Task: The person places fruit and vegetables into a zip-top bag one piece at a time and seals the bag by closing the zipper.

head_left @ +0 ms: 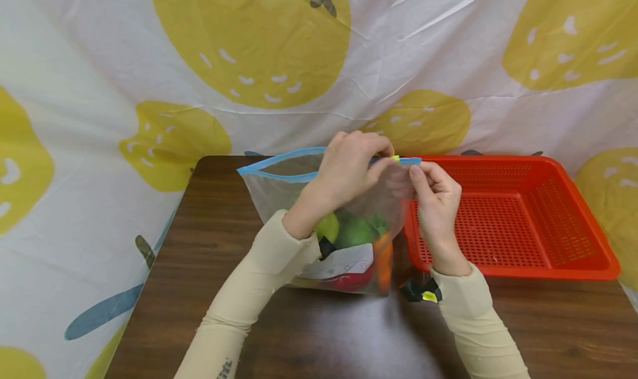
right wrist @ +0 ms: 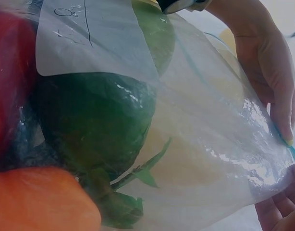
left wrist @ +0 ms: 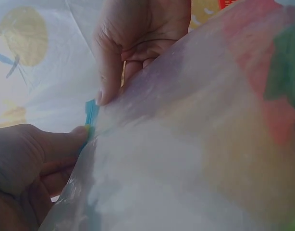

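A clear slider zip bag [head_left: 271, 196] with a blue seal stands upright on the table, its mouth gaping on the left side. My left hand [head_left: 346, 165] pinches the yellow slider [left wrist: 87, 128] near the right end of the seal. At that end's corner, my right hand [head_left: 438, 201] grips the bag between thumb and fingers. Through the plastic show a dark green vegetable [right wrist: 94, 120] with a leafy stem, a lighter green round one [head_left: 327, 228], an orange carrot-like piece [head_left: 383, 262] and something red [head_left: 354, 279]. A white label [head_left: 344, 261] covers part of them.
A red perforated plastic basket [head_left: 513, 271] stands on the right, just beside the bag. The brown wooden table [head_left: 209, 246] backs onto a hanging cloth [head_left: 99, 46] with a yellow fruit print. A black wrist device [head_left: 421, 290] sits by my right cuff.
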`<action>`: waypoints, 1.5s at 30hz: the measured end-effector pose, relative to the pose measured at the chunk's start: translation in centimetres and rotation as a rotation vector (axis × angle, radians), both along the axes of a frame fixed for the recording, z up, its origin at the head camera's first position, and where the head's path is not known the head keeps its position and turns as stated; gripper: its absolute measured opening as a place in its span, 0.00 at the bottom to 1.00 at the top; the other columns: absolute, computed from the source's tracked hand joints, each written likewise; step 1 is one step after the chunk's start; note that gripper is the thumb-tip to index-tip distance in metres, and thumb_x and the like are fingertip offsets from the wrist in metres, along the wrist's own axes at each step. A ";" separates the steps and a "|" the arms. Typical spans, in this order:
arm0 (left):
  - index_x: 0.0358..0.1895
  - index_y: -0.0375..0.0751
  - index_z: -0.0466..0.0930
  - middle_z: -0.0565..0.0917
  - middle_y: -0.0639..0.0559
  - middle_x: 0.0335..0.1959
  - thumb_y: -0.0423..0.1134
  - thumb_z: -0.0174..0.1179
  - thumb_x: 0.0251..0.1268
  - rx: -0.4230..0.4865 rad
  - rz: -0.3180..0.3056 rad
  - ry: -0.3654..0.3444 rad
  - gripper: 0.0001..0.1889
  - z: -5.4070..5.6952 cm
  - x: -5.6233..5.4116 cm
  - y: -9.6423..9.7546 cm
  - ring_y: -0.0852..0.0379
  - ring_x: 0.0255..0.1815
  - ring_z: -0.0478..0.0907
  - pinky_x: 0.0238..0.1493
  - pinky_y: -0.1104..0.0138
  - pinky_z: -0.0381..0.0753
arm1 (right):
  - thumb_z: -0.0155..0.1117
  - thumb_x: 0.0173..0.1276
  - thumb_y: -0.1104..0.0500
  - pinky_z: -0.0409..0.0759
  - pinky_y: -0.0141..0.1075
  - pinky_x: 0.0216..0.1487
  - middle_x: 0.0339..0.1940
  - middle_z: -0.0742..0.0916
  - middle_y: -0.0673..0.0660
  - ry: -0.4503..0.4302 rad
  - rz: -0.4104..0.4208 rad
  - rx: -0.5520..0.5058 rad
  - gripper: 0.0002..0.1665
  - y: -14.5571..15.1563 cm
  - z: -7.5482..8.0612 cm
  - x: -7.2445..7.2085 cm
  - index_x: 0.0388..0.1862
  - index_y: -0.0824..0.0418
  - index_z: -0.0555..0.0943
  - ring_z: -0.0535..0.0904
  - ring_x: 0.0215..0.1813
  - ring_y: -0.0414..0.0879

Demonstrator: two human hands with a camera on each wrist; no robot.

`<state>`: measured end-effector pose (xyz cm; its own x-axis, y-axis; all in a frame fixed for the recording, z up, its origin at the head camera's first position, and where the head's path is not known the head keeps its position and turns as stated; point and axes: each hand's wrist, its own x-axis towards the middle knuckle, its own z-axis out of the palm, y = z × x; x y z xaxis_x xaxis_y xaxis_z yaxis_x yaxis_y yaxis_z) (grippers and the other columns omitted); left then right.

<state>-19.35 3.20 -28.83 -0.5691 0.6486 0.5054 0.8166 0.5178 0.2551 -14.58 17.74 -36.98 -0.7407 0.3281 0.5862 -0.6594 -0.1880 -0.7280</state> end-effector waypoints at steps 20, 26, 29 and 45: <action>0.33 0.39 0.84 0.84 0.52 0.33 0.36 0.63 0.60 0.062 -0.041 -0.072 0.04 -0.5 -0.8 -2.0 0.54 0.36 0.78 0.42 0.65 0.75 | 0.53 0.69 0.71 0.83 0.36 0.30 0.26 0.87 0.58 -0.015 -0.010 -0.009 0.09 0.3 -0.3 0.0 0.33 0.75 0.80 0.84 0.26 0.45; 0.32 0.36 0.82 0.82 0.49 0.30 0.33 0.63 0.60 0.123 -0.111 -0.106 0.04 -0.5 -0.9 -2.7 0.55 0.34 0.77 0.40 0.69 0.75 | 0.52 0.68 0.71 0.83 0.37 0.32 0.26 0.87 0.58 -0.020 0.001 -0.025 0.09 0.3 -0.2 0.0 0.33 0.76 0.80 0.84 0.27 0.46; 0.31 0.35 0.82 0.82 0.48 0.30 0.32 0.62 0.60 0.134 -0.137 -0.107 0.04 -0.5 -1.1 -3.1 0.56 0.33 0.77 0.40 0.69 0.76 | 0.52 0.68 0.72 0.83 0.36 0.32 0.26 0.86 0.59 -0.018 0.012 -0.032 0.09 0.3 -0.2 0.0 0.33 0.77 0.79 0.84 0.27 0.46; 0.30 0.33 0.81 0.82 0.47 0.29 0.30 0.62 0.59 0.183 -0.225 -0.158 0.03 -0.8 -1.8 -5.2 0.57 0.32 0.78 0.39 0.68 0.77 | 0.52 0.68 0.72 0.83 0.36 0.31 0.25 0.86 0.59 -0.014 -0.010 0.009 0.10 0.5 -0.4 0.1 0.33 0.80 0.78 0.84 0.25 0.46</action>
